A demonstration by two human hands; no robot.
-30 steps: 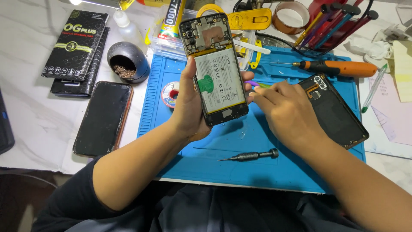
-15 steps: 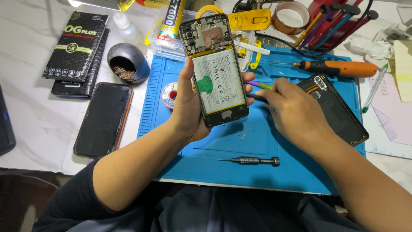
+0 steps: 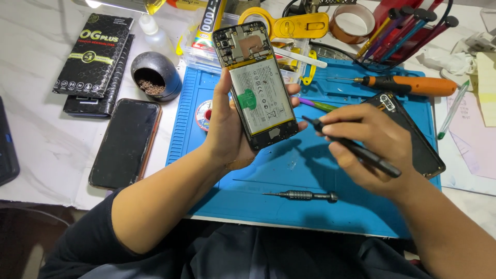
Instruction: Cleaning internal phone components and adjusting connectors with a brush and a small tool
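1. Phone (image 3: 257, 85), back cover off and battery showing, stood upright in the left hand (image 3: 226, 126); the fingers (image 3: 294, 89) curled around its right edge and the thumb pressed its left edge, clamped on it.
2. Black tool (image 3: 356, 150) lay pinched in the right hand (image 3: 369, 150), fingers together around its shaft, its tip pointing at the phone's right edge, near the left fingertips.
3. Below both hands, a small metal screwdriver (image 3: 302, 195) lay flat on the blue mat (image 3: 310, 170).
4. Behind the right knuckles lay a dark back cover (image 3: 418, 144), partly hidden.
5. Beyond the right fingers lay an orange screwdriver (image 3: 413, 84).
6. Left of the left wrist, off the mat, a second phone (image 3: 125, 142) lay screen up, with a metal cup (image 3: 155, 76) farther out.
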